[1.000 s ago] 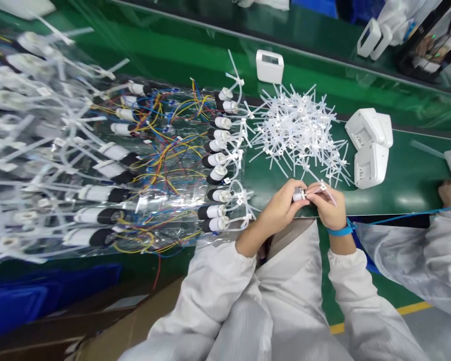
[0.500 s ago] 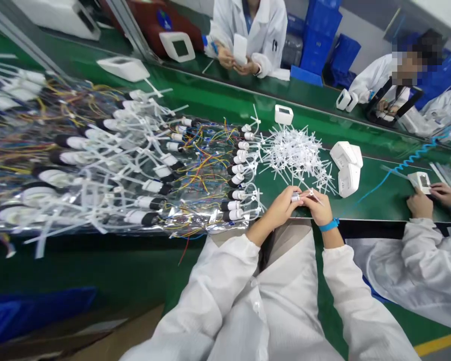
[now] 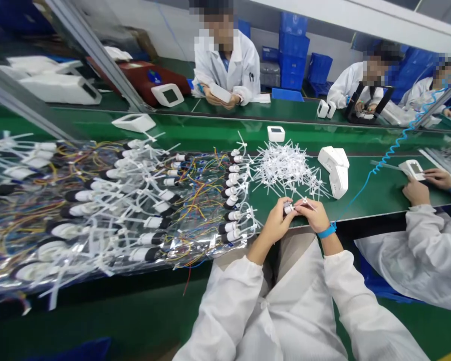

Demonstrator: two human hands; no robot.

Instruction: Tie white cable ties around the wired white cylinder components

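Note:
My left hand [image 3: 275, 220] is closed around a small white cylindrical part [image 3: 288, 207], held just above the bench's front edge. My right hand [image 3: 316, 216], with a blue band at the wrist, pinches a white cable tie [image 3: 305, 200] close against that part. Fingers cover much of both pieces. Beyond my hands lies a loose heap of white cable ties [image 3: 281, 164]. To the left, rows of similar white cylinders with black ends [image 3: 231, 235] carry cable ties and coloured wires [image 3: 201, 183] on clear plastic film.
White device housings [image 3: 338, 181] stack right of the heap, and a small white device with a screen [image 3: 276, 133] sits behind it. A coiled blue air hose [image 3: 393, 145] crosses the right side. A co-worker's hands [image 3: 417, 189] work at the right; other people sit across the bench.
The head view has tilted upward, so the bench appears lower and more of the far side shows. My hands still hold the cylinder and tie together, with the cylinder's dark end now more visible.

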